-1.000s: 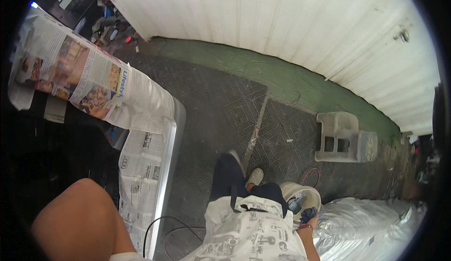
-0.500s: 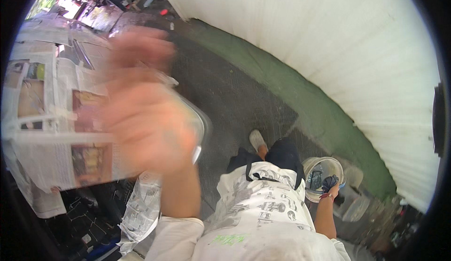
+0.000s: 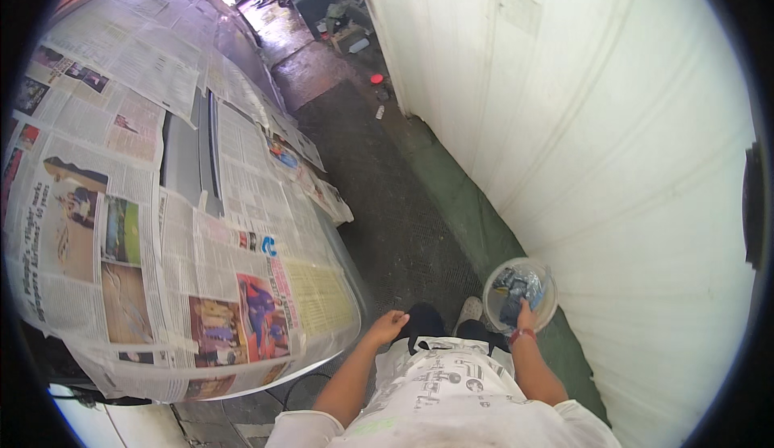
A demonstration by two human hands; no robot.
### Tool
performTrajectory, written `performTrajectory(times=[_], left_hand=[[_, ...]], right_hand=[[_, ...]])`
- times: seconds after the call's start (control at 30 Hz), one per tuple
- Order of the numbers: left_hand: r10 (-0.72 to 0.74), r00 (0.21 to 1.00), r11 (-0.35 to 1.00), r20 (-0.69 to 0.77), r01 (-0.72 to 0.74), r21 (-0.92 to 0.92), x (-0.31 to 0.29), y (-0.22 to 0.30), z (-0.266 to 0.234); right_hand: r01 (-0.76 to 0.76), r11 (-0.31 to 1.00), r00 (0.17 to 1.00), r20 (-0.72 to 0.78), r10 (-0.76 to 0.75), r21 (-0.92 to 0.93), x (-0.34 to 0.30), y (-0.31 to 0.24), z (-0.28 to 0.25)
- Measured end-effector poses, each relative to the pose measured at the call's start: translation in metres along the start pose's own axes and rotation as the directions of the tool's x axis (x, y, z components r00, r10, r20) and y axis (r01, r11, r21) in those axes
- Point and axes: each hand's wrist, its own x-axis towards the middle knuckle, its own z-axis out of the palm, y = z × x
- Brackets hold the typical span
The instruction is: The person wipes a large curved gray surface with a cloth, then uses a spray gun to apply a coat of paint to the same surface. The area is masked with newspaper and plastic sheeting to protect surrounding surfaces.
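My right hand (image 3: 526, 319), with a red band at its wrist, is closed on a dark blue-grey cloth (image 3: 511, 307) at the near side of a round, translucent bucket (image 3: 548, 283). The cloth is bunched inside the rim; most of my fingers are hidden. Beside the near corner of a newspaper-covered vehicle hangs my left hand (image 3: 389, 326), fingers curled in and nothing visible in them. It is apart from the paper. Taped newspaper sheets (image 3: 161, 238) cover the vehicle's surface, and a bare grey strip (image 3: 184, 154) with dark trim shows between them.
A pale hanging sheet (image 3: 580, 125) runs along the right, its green lower part (image 3: 476, 198) meeting the dark textured floor (image 3: 379, 190). A red round object (image 3: 376, 79) lies farther off, near assorted clutter (image 3: 347, 29). My shoe (image 3: 470, 311) is close to the bucket.
My left hand, blurred over the newspaper before, is now down near my waist. My view has swung, showing more of the covered vehicle. My right hand stays at the bucket with the cloth.
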Motion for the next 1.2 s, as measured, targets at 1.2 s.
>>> performTrajectory(times=[1.2], left_hand=[[-0.866, 0.496, 0.078, 0.070, 0.272, -0.959, 0.440, 0.085, -0.339]], right_hand=[[0.286, 0.852, 0.481, 0.835, 0.269, -0.439, 0.025, -0.652, 0.961]])
